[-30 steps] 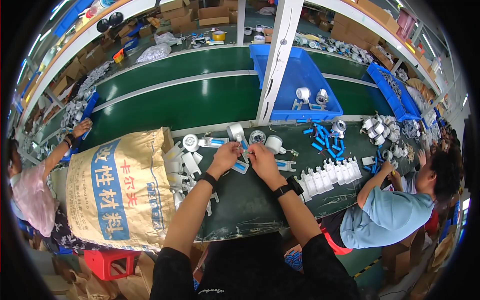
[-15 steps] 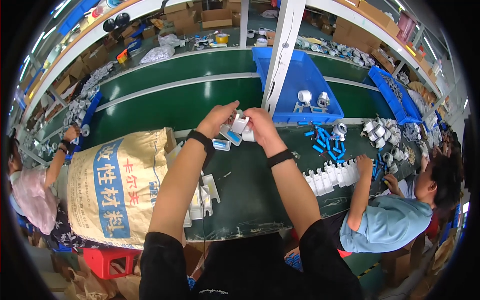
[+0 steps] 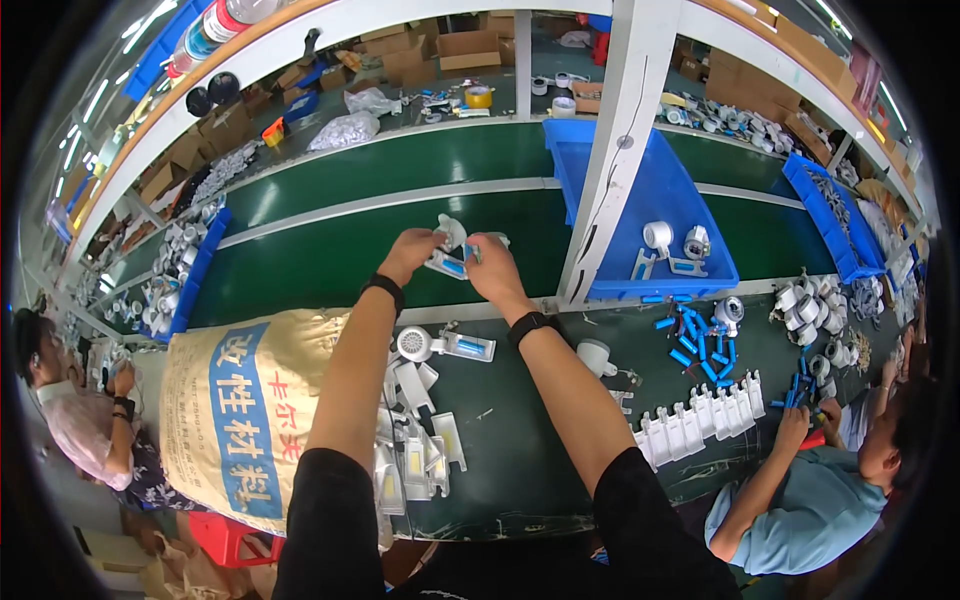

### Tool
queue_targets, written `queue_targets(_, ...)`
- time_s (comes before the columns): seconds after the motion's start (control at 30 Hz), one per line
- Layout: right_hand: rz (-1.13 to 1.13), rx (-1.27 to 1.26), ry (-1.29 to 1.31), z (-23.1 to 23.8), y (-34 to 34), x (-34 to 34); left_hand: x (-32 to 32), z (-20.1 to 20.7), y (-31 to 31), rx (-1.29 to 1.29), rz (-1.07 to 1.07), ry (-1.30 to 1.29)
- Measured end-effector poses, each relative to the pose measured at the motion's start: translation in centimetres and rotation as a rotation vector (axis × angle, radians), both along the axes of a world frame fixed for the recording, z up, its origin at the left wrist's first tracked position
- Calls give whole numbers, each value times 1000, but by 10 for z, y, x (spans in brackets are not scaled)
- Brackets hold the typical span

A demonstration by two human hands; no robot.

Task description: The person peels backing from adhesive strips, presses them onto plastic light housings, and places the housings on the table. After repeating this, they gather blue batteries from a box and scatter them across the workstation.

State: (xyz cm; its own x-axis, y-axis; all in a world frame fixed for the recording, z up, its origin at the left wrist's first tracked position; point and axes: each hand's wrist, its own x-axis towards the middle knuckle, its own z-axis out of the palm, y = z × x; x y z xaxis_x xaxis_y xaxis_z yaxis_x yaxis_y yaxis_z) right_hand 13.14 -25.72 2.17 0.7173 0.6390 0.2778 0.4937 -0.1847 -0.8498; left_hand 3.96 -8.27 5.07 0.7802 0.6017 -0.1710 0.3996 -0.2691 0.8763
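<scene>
Held out over the green belt, a white plastic housing with a blue cylindrical cell in it lies between my hands. A rounded white head rises just behind it. My left hand pinches the housing's left end. My right hand is closed at its right end, its fingertips by something small and blue; the fingers hide part of that end. Nearer to me on the dark table rests another white unit with a round perforated head and a blue cell in its narrow body.
White housings pile beside a large printed sack at left. To the right are loose blue cells, a row of white housings and a blue tray behind a white post. Co-workers sit on both sides.
My hands have moved farther out over the belt with the white housing, and the view has shifted. The right-hand co-worker's hand has left the row of housings for the blue cells.
</scene>
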Motion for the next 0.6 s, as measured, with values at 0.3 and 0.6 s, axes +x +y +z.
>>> queue_targets(0.3, 81, -127, -328, 55, -173, -10, -70, -14, -64, 722, -313, 210)
queue_targets(0.6, -125, -415, -282, 19, -326, -9, -73, -26, -117, 695, -464, 106)
